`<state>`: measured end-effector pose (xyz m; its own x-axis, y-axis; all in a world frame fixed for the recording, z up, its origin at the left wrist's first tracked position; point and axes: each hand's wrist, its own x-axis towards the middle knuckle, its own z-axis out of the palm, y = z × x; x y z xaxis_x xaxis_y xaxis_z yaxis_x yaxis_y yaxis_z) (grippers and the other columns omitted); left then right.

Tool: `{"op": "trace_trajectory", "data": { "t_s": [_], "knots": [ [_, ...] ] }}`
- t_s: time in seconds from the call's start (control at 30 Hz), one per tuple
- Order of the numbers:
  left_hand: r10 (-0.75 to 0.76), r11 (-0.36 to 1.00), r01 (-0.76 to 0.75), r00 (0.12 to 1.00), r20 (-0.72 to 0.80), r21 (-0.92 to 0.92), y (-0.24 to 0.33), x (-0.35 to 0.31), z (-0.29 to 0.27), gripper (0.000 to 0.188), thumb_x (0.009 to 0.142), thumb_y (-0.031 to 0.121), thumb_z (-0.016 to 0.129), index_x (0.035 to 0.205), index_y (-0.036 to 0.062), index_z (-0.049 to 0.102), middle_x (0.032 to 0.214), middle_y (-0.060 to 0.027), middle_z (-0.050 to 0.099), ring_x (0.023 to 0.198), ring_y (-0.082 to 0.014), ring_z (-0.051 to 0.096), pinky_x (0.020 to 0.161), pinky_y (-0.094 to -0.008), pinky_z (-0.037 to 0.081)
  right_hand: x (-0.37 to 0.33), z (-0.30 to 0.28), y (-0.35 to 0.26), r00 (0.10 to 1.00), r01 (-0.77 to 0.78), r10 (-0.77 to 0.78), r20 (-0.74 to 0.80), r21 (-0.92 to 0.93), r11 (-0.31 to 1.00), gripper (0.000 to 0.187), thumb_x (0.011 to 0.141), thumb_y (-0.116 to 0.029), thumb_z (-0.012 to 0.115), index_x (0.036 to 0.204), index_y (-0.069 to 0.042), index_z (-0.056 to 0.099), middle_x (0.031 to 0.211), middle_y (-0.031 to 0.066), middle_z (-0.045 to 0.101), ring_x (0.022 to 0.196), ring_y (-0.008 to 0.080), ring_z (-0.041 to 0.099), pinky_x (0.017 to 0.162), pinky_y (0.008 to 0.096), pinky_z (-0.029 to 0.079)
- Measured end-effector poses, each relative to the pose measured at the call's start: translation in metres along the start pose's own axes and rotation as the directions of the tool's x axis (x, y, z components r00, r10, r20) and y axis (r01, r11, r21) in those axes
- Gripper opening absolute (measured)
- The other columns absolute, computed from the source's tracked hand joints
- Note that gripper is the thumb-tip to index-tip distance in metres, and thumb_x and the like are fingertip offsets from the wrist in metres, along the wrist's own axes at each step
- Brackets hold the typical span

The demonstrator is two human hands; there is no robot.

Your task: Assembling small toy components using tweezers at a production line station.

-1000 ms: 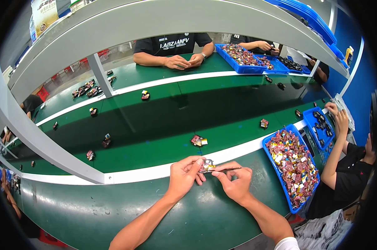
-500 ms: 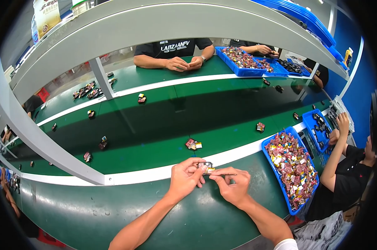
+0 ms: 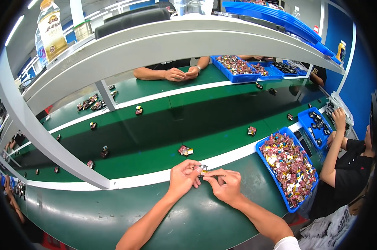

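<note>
My left hand grips a small black casing with a pale and yellow part in it, above the near bench edge. The fingers are closed round its left side. My right hand pinches a thin dark tool, its fingertips right up against the casing. The tool's tip is too small to make out. Just beyond my hands, a cluster of reddish, white and yellow small parts lies on the green belt.
A blue tray heaped with small coloured parts stands to my right. Beyond it a co-worker sits by a smaller blue tray of black pieces. A grey post and shelf beam cross the view. Another person's hands are opposite.
The view has tilted upward, showing more of the shelf top. My right hand has moved left, closer to the casing; my left hand keeps hold of it.
</note>
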<state>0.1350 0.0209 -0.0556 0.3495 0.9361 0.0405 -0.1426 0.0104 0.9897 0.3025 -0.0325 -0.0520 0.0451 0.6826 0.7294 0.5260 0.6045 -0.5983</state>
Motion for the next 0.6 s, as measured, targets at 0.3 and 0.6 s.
{"op": "trace_trajectory", "data": {
  "t_s": [0.3,0.6],
  "knots": [
    [0.142,0.988,-0.101,0.888,-0.438,0.116,0.024,0.033,-0.074,0.019,0.095,0.002,0.061,0.110,-0.0094,0.061,0.091,-0.0169,0.067,0.060,-0.0193,0.068,0.047,-0.0291,0.056,0.009,-0.001,0.002,0.980,-0.051,0.064,-0.189,0.076,0.996,0.010,0.078,-0.004,0.081,0.084,-0.002,0.075,0.076,0.0009,0.073,0.040,0.0073,0.038,0.042,0.0249,0.031],
    [0.535,0.281,0.377,0.702,-0.470,0.883,0.035,0.043,-0.142,0.037,0.087,0.022,0.074,0.112,0.0012,0.058,0.112,-0.0216,0.056,0.084,-0.0433,0.067,0.072,-0.0520,0.053,0.005,-0.001,0.008,0.987,-0.109,0.116,-0.111,0.068,0.992,0.010,0.078,-0.005,0.081,0.081,-0.001,0.073,0.078,0.0003,0.073,0.039,0.0066,0.036,0.040,0.0258,0.029]
  ]
}}
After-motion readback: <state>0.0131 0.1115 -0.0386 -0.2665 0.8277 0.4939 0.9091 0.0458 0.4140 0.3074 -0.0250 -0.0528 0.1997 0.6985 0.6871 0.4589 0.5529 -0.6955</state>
